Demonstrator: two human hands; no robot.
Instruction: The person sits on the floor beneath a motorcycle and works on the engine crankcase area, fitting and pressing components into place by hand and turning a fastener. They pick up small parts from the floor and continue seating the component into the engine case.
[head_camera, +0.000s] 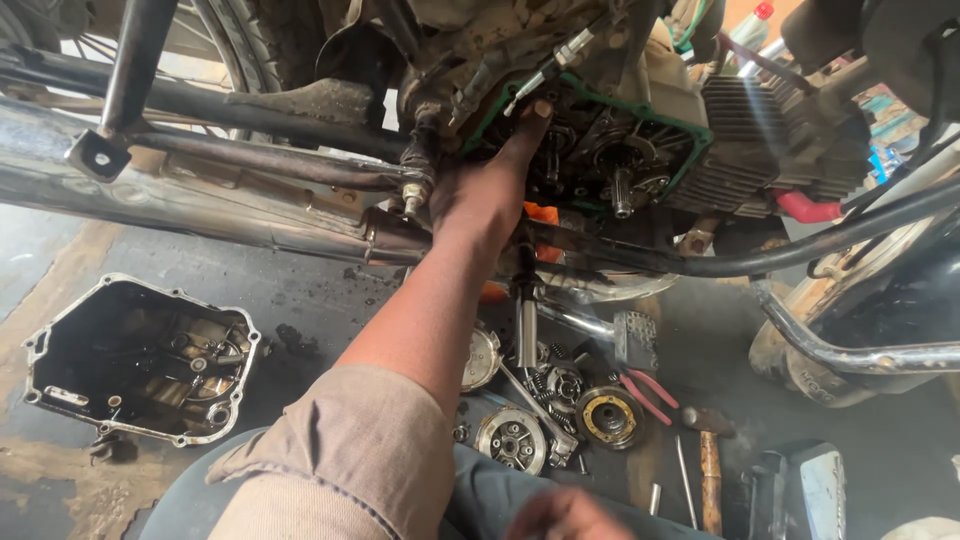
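Both hands differ: our left hand (490, 190) reaches open-fingered into the open engine case (590, 150); our blurred right hand (565, 515), near, we cannot tell.

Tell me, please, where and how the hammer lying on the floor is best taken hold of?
Grip the hammer by its wooden handle, coming from above near the lower end. It lies flat with the metal head pointing away toward the pliers, and the handle's near end is bare floor on both sides, so fingers can probably close around it there.
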